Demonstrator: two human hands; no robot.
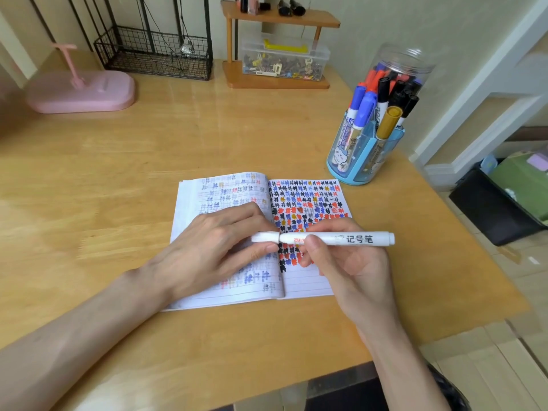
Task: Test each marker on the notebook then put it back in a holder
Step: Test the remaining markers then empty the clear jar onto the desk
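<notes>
While the right hand (341, 262) grips the barrel of the white marker (355, 238) above the right page of the notebook (308, 283), the left hand (213, 241) pinches its cap (265, 237) just left of the crease. The marker lies crosswise, cap end toward the left hand. Its barrel reads "记号笔" after a partly hidden red "ZU". Beyond the notebook's far right corner stands the holder (364, 161).

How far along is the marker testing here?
Done: the notebook is mostly covered in marks, so much testing looks finished. In hand: the right hand holds a white marker, the left hand pinches its cap. Left: returning it to the blue holder; untested markers there cannot be counted.
</notes>
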